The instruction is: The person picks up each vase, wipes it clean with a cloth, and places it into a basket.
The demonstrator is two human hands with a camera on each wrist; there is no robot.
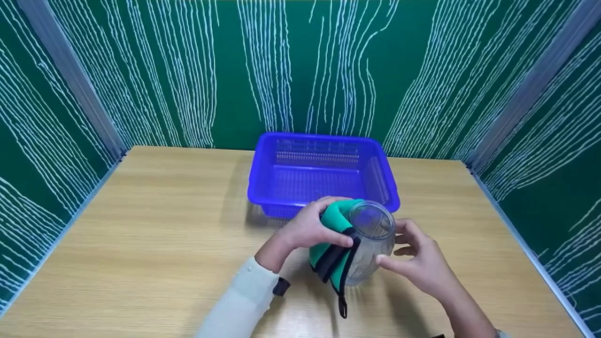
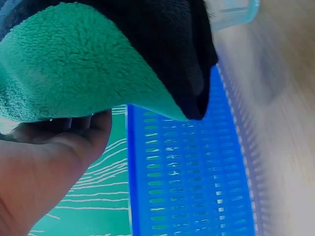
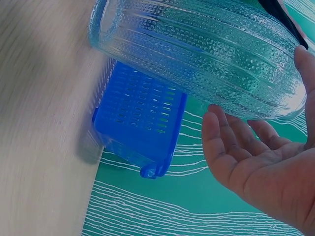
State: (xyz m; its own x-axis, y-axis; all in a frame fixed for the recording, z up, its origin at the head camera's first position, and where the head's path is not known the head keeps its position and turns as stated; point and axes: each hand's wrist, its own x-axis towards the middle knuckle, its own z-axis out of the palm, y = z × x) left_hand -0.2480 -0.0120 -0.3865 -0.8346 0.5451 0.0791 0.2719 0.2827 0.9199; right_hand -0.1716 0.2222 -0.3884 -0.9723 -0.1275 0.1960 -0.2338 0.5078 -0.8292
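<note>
My left hand grips a green towelling cloth with black edging and a small hanging loop, its thumb across the front. Folded, the cloth lies against the left side of a clear ribbed glass jar. The jar is tilted, its round mouth toward the head camera. In the left wrist view the fluffy cloth hides most of the fingers. At the jar's right side is my right hand, fingers loosely bent and spread, thumb tip at the glass. The right wrist view shows bumpy texture on the jar, and a gap between it and the palm.
A blue slotted plastic basket stands behind the hands at the table's back edge. The wooden table is enclosed by green walls with white wavy lines. Grey posts stand at the corners.
</note>
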